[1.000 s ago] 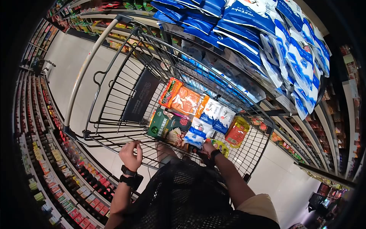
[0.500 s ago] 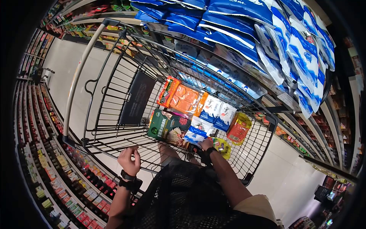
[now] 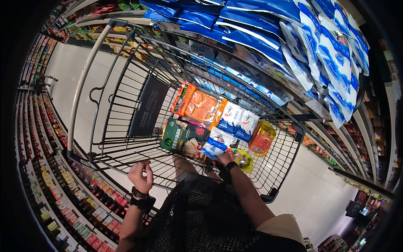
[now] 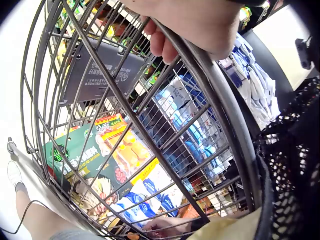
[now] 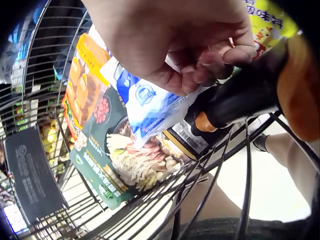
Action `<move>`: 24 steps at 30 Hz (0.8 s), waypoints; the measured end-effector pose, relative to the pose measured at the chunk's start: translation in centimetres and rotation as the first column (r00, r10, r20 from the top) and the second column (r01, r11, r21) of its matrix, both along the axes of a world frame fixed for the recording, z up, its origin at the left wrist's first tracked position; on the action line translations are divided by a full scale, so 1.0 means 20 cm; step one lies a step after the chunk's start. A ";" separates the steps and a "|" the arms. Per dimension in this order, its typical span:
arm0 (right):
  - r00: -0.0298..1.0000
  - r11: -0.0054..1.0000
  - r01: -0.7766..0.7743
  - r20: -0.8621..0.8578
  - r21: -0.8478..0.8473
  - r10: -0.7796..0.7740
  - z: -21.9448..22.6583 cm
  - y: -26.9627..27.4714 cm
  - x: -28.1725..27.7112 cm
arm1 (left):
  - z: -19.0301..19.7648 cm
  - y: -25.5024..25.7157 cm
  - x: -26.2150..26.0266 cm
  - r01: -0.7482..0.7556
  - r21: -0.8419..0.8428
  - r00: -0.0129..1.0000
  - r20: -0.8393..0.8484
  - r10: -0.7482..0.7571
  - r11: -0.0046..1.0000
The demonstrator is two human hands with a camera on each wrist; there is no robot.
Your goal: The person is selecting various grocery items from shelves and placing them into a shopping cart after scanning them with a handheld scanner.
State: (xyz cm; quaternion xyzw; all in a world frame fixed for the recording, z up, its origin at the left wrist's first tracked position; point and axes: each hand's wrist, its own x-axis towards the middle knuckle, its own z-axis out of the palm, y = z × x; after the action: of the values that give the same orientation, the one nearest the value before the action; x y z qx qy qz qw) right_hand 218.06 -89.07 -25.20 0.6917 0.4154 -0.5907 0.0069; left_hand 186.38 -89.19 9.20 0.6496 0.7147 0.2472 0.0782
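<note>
- The left hand [image 3: 140, 177] is at the near rim of the shopping cart [image 3: 126, 170]; in the left wrist view the wrist crosses over the rail, and the loosely curled fingers [image 4: 161, 46] hang on its other side, holding nothing.
- The right hand [image 3: 224, 159] is inside the cart, its fingers [image 5: 205, 75] curled in and pinching the edge of a small white-and-blue bag [image 3: 217, 143]; the palm partly hides the contact.
- That bag is in the cart, tilted and partly over the dark green packet [image 3: 173, 136], which carries a picture of mushrooms and other food.
- Beside the green packet is an orange-edged clear packet [image 3: 201, 106] with round orange pieces inside.
- Two white-and-blue pouches [image 3: 237, 121] lie side by side, next to the orange-edged packet.
- A red-and-yellow packet [image 3: 262, 139] is beside the pouches, and a yellow packet [image 3: 242, 160] is just beside the right hand.
- A dark bottle-shaped item [image 5: 240, 97] with orange patches is close to the right hand; its full shape cannot be made out.
- A dark panel [image 3: 149, 107] is at the handle end of the cart, near the pale handle bar [image 3: 86, 80].
- Stacked blue-and-white bags [image 3: 260, 31] rise beside the cart's far side.
- Shelves of small packaged goods [image 3: 54, 185] curve along the other side, over a pale floor [image 3: 69, 71].
- Both wrists wear dark bands.
</note>
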 end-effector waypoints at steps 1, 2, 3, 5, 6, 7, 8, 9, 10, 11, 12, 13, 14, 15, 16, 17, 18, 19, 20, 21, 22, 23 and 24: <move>0.995 0.995 0.078 -0.063 -0.055 -0.082 -0.01 -0.01 0.00 | 0.00 0.00 0.00 -0.003 0.000 1.000 0.007 0.003 1.000; 0.995 0.995 0.079 -0.063 -0.055 -0.082 -0.02 -0.01 0.01 | 0.00 0.00 0.01 -0.002 0.000 1.000 0.007 0.002 1.000; 1.000 0.996 -0.006 -0.006 -0.088 0.006 -0.03 -0.01 0.03 | 0.01 0.00 0.01 -0.005 -0.003 1.000 0.010 0.006 1.000; 0.994 0.988 -0.089 0.049 -0.125 0.095 0.09 0.02 0.03 | 0.01 0.00 0.01 -0.008 -0.007 1.000 0.012 0.008 1.000; 0.971 0.978 -0.209 0.120 0.014 0.205 0.16 0.02 0.02 | 0.01 0.00 0.01 -0.007 -0.009 1.000 0.012 0.007 1.000; 0.932 0.932 -0.332 0.205 0.144 0.300 0.23 0.04 0.01 | 0.01 0.00 0.00 -0.006 -0.012 1.000 0.011 0.006 1.000; 0.932 0.933 -0.331 0.206 0.143 0.300 0.33 0.08 -0.02 | 0.01 0.01 0.00 -0.005 -0.012 1.000 0.012 0.006 1.000; 0.897 0.921 -0.377 0.286 0.096 0.337 0.44 0.15 -0.05 | 0.00 0.02 0.00 -0.005 -0.005 1.000 0.013 0.005 1.000; 0.852 0.905 -0.422 0.359 0.044 0.380 0.51 0.22 -0.09 | 0.00 0.02 0.00 -0.010 0.001 1.000 0.012 0.010 1.000; 0.851 0.903 -0.427 0.358 0.044 0.385 0.52 0.26 -0.11 | 0.00 0.02 0.00 -0.016 -0.001 1.000 0.011 0.016 1.000; 0.906 0.896 -0.376 0.298 0.236 0.302 0.52 0.29 -0.13 | 0.00 0.02 -0.01 -0.008 0.001 1.000 -0.002 0.008 1.000; 0.949 0.858 -0.301 0.219 0.417 0.227 0.50 0.32 -0.14 | -0.01 0.02 -0.01 0.001 0.002 1.000 -0.015 -0.001 1.000; 0.963 0.833 -0.264 0.180 0.487 0.200 0.51 0.37 -0.16 | -0.01 0.02 -0.01 -0.005 0.003 1.000 -0.018 0.005 1.000; 0.962 0.831 -0.268 0.177 0.488 0.206 0.44 0.38 -0.17 | -0.01 0.02 -0.01 0.001 -0.009 1.000 -0.024 -0.001 1.000; 0.964 0.856 -0.265 0.158 0.444 0.216 0.25 0.38 -0.16 | -0.01 0.03 -0.01 0.006 -0.021 1.000 -0.029 -0.007 1.000; 0.966 0.878 -0.258 0.136 0.402 0.221 0.14 0.41 -0.17 | -0.01 0.05 -0.01 0.003 -0.016 0.999 -0.036 -0.004 1.000; 0.978 0.902 -0.208 0.053 0.379 0.203 0.17 0.46 -0.16 | 0.00 0.07 -0.01 0.001 -0.036 0.999 -0.039 -0.003 0.999; 0.967 0.856 -0.252 0.152 0.452 0.205 0.15 0.47 -0.17 | 0.01 0.06 -0.02 -0.001 -0.056 0.999 -0.042 -0.001 0.998; 0.972 0.908 -0.234 0.103 0.349 0.211 0.14 0.45 -0.15 | 0.02 0.03 -0.01 -0.004 -0.083 0.999 -0.054 -0.001 0.997; 0.976 0.946 -0.218 0.055 0.240 0.211 0.13 0.45 -0.12 | 0.02 0.02 0.00 0.002 -0.093 0.999 -0.048 -0.007 0.996; 0.977 0.957 -0.206 -0.010 0.204 0.212 0.21 0.53 -0.14 | 0.01 0.07 -0.03 0.026 -0.097 0.998 -0.058 -0.032 0.995; 0.976 0.953 -0.193 -0.054 0.232 0.211 0.21 0.55 -0.11 | -0.01 0.09 -0.03 0.038 -0.098 0.998 -0.055 -0.043 0.994; 0.982 0.971 -0.148 -0.090 0.190 0.168 0.22 0.54 -0.10 | 0.00 0.08 -0.02 0.044 -0.129 0.998 -0.040 -0.050 0.991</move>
State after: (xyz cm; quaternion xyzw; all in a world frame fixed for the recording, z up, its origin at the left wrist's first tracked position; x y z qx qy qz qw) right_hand 215.99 -78.21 -20.82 0.6221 0.5213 -0.5833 -0.0313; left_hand 185.89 -87.61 9.13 0.6650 0.7152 0.1848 0.1101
